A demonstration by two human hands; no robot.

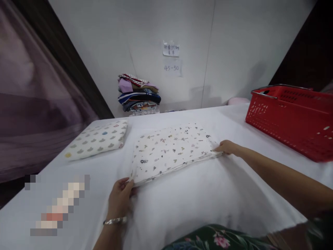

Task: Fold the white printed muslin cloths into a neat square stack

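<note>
A folded white cloth with small printed figures [170, 149] lies flat in the middle of the white table [197, 205]. My left hand [120, 196] pinches its near left corner, fingers closed on the fabric edge. My right hand [227, 147] grips the cloth's right corner, fingers closed on the edge. A bracelet sits on my left wrist.
A second folded cloth with grey and coloured shapes [97, 139] lies to the left. A pile of folded clothes [137, 94] stands at the back against the white wall. A red plastic basket [291, 119] sits at the right. A purple curtain hangs at the left.
</note>
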